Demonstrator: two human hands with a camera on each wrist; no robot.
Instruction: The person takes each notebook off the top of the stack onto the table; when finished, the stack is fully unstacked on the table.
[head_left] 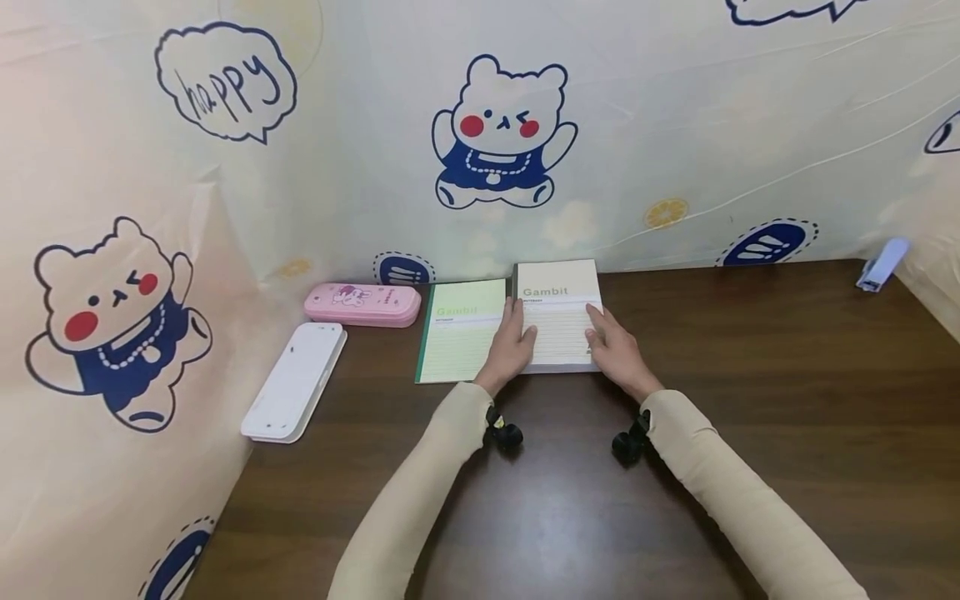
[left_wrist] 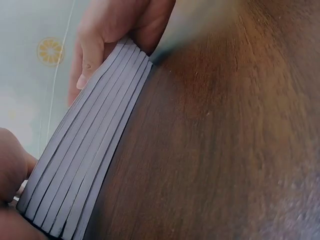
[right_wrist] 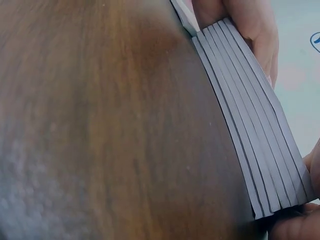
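A stack of notebooks (head_left: 558,337) with a pale lined "Gambit" cover lies near the table's back edge. My left hand (head_left: 512,346) grips its left side and my right hand (head_left: 617,350) grips the right side, both thumbs over the top cover. Several grey-white page edges of the notebooks (left_wrist: 87,142) show in the left wrist view, fairly even, with the right hand (left_wrist: 117,30) at the far end. From the right wrist, the same edges (right_wrist: 255,120) lean diagonally between the hands. Beside my left hand lies a green-edged notebook (head_left: 461,333).
Left of the notebooks lie a pink pencil case (head_left: 363,305) and a white flat case (head_left: 295,383). A light blue clip-like object (head_left: 883,264) stands at the back right corner of the brown wooden table (head_left: 772,358). A printed cloth (head_left: 360,167) hangs behind and at the sides.
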